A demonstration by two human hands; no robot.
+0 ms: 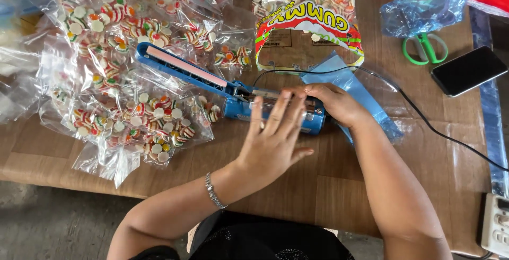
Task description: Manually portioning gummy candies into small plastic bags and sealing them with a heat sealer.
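Both hands meet over a clear bag on the blue heat sealer — left hand w/ fingers flat, spread, gripping nothing; right hand w/ fingers curled onto the bag's end. Sealer sits mid-desk, candy packets to its left — green scissors well apart.

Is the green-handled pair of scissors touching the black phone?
Apart. The head view shows bare brown table between the scissors and the phone; a blue plastic bag covers the scissors' blades.

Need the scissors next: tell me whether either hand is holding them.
No: the green-handled scissors lie on the table, far from both the left hand and right hand.
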